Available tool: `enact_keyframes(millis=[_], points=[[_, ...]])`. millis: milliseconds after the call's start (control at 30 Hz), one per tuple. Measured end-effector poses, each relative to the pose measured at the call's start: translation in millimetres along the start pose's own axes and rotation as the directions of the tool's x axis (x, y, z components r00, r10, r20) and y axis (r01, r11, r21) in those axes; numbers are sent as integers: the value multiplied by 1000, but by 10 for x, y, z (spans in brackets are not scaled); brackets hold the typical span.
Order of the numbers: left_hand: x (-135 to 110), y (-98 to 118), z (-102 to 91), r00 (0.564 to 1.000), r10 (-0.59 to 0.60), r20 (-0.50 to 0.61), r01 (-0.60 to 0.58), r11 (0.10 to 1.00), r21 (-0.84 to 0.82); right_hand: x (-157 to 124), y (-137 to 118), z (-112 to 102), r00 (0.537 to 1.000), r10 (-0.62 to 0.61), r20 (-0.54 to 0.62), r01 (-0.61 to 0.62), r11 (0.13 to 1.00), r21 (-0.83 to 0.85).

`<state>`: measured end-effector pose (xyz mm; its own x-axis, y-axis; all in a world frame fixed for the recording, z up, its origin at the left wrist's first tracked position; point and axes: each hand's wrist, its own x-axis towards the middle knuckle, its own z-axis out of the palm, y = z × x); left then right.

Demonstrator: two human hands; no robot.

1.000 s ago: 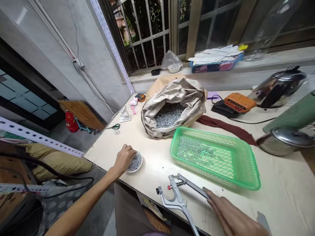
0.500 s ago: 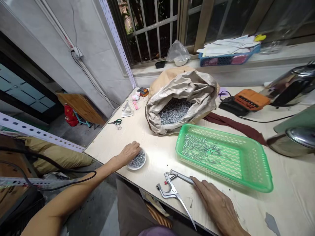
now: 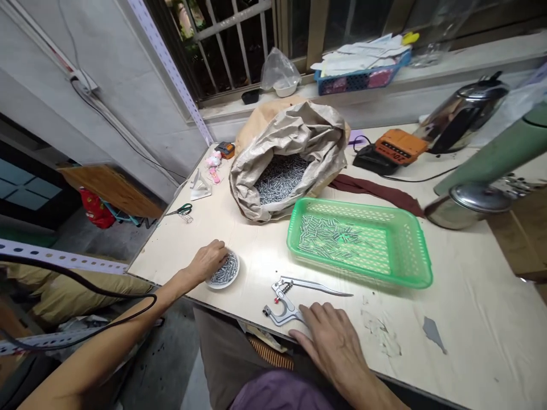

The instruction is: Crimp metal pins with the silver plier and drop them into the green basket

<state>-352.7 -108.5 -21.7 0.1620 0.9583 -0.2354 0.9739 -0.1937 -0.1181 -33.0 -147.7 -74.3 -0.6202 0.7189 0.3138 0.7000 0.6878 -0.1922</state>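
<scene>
My left hand (image 3: pixel 207 261) curls over the rim of a small white dish (image 3: pixel 231 279) heaped with tiny silver metal pieces, its fingertips among them. Whether it holds any is hidden. My right hand (image 3: pixel 331 344) lies spread on the pale tabletop (image 3: pixel 461 319), its fingers against the grip of a pair of metal snap-fastener pliers (image 3: pixel 286 307). A green plastic basket (image 3: pixel 359 242) holds many short silver pieces. Behind it, a crumpled paper sack (image 3: pixel 286 154) stands open, filled with more of them.
Small scissors (image 3: pixel 183 210) and a pink trinket (image 3: pixel 213 165) lie at the table's far left. An orange digital meter (image 3: pixel 400 145), a steel kettle (image 3: pixel 461 114) and a steel pot (image 3: pixel 468 205) stand at the right. The table's near edge runs beneath my arms.
The pliers have swung round, their long handles now pointing right instead of toward me. My right hand has moved left onto them. My left hand stays at the dish.
</scene>
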Motion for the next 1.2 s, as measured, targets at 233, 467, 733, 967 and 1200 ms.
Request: enact_keyframes(millis=[233,467,733,967,1200], points=[[-256,294,-194,943,-189,-276,-26,781,-625,-14,24,83,996,2,92,-16,989,146],[-498,911,-10,993,-120,22,67,384,-921,193,85,72,989,-81,122,73,995,73],[-414,1136,361,951,-194,239,266,131,-955,224,130,55,983,-121,139,122,993,3],[-287,1105,345,951,-176,255,298,293,-908,280,179,44,993,-115,13,115,993,-19],[-155,1065,231,931,-93,353,352,485,-801,454,246,94,989,-110,99,122,985,-125]])
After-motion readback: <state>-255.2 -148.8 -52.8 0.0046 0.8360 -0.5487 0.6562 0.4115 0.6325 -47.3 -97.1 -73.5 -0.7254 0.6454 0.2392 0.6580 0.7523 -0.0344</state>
